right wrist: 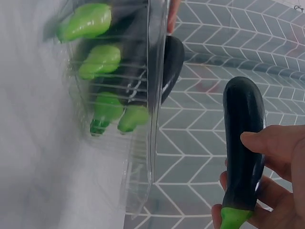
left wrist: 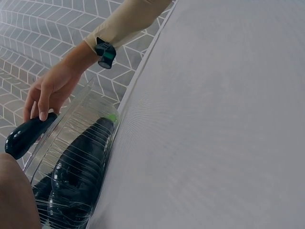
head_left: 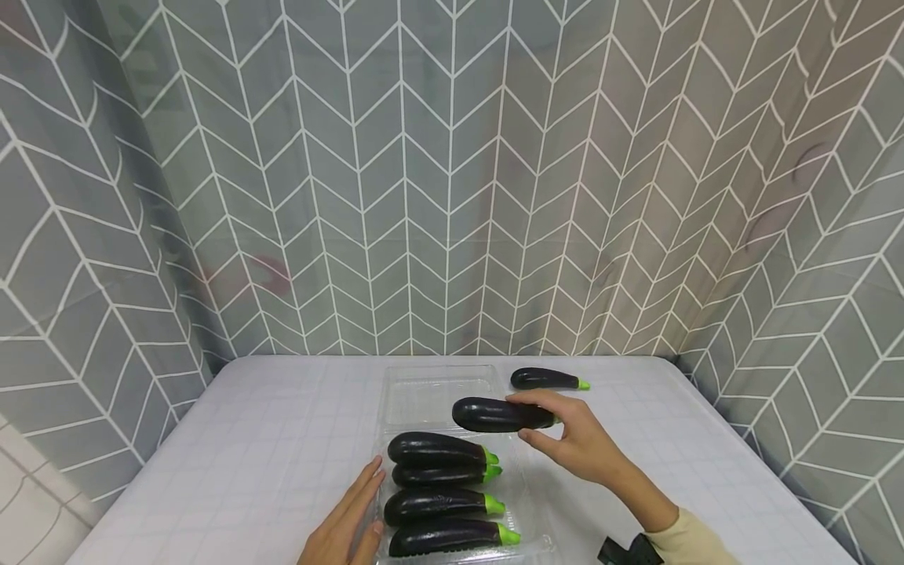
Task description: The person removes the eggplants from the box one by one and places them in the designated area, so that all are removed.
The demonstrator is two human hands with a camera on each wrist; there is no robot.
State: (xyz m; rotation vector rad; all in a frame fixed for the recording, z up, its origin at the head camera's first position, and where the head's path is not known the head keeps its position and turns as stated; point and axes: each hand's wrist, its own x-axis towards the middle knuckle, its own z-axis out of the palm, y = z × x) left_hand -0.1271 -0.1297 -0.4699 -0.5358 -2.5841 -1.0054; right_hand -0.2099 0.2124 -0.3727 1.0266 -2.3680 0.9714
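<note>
In the head view my right hand (head_left: 575,439) holds a dark eggplant (head_left: 487,414) near its green stem end, above the back of a clear plastic clamshell box (head_left: 521,490). The right wrist view shows the thumb on one side of this eggplant (right wrist: 243,124) and fingers behind it, stem downward. Several eggplants (head_left: 441,502) lie side by side in the box, their green stems to the right. My left hand (head_left: 346,514) rests against the box's left side with fingers extended. Part of that hand (left wrist: 16,195) shows at the edge of the left wrist view.
Behind the box lies its open clear lid (head_left: 441,396). One more eggplant (head_left: 544,379) lies on the white-covered table (head_left: 282,439) at the back, right of the lid. A grey curtain (head_left: 424,196) with white chevron lines surrounds the table's back and sides.
</note>
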